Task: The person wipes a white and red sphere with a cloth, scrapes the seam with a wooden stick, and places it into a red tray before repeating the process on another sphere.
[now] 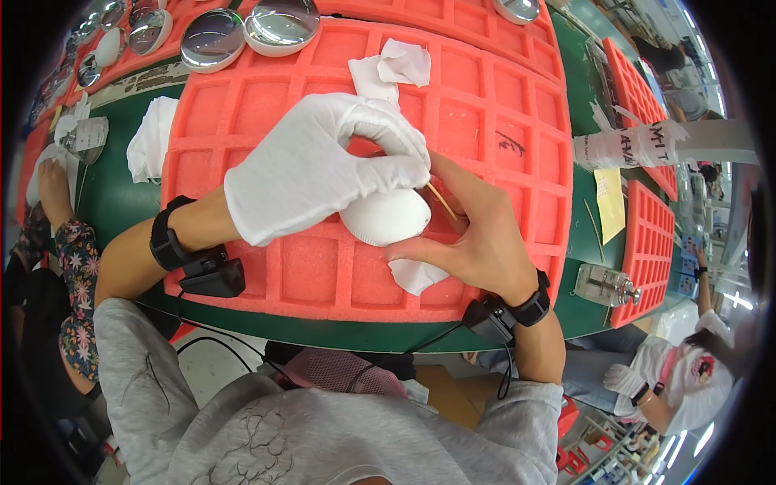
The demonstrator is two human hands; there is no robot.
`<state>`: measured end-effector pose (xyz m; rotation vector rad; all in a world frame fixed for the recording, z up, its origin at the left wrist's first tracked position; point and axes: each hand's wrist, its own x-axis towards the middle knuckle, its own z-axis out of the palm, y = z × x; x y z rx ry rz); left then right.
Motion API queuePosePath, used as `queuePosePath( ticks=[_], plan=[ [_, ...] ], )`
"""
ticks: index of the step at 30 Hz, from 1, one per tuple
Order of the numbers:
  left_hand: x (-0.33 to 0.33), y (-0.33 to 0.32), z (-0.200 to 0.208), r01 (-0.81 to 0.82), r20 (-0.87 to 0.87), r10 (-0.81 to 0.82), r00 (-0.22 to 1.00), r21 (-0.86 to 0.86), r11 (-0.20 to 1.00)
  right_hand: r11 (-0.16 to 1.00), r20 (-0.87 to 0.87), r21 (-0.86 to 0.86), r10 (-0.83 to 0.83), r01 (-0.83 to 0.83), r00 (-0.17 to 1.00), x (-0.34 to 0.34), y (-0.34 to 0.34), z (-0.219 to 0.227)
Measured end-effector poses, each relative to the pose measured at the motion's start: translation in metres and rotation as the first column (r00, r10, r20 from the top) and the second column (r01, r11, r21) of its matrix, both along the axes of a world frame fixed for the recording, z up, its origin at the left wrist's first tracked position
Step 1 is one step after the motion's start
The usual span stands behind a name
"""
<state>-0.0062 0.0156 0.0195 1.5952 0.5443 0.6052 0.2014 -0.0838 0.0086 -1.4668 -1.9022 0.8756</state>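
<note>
Frame centre: gloved left hand point(323, 166) clasping white domed part point(385, 217); bare right hand point(477, 242) pinching thin stick point(441, 200) against it. Probable risk: stick slipping, scratching surface.

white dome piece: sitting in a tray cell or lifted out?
Lifted out. The white dome piece is held above the red foam tray between the gloved left hand and bare right hand.

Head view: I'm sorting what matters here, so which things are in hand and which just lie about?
In hand:
left hand, gloved
right hand, bare
white round part
thin wooden stick
white cloth scrap

Lying about:
red foam tray
shiny round discs
crumpled white wipes
folded white cloth
</note>
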Motion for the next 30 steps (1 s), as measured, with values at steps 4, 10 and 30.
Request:
queuePosePath(
  ticks=[4, 10, 30],
  plan=[
    [-0.001, 0.001, 0.003, 0.001, -0.017, -0.002, 1.000, -0.075, 0.997, 1.000, 0.007, -0.022, -0.005, 0.005, 1.000, -0.001, 0.001, 0.003],
    [-0.004, 0.005, 0.012, -0.015, -0.052, -0.002, 0.999, -0.313, 0.950, 1.000, 0.034, 0.023, 0.012, -0.013, 0.999, 0.002, 0.001, 0.000],
    [-0.003, 0.027, -0.011, -0.193, 0.045, 0.197, 0.979, -0.082, 0.978, 0.993, -0.147, -0.119, -0.016, -0.001, 0.989, 0.002, 0.001, 0.015]
  ],
)
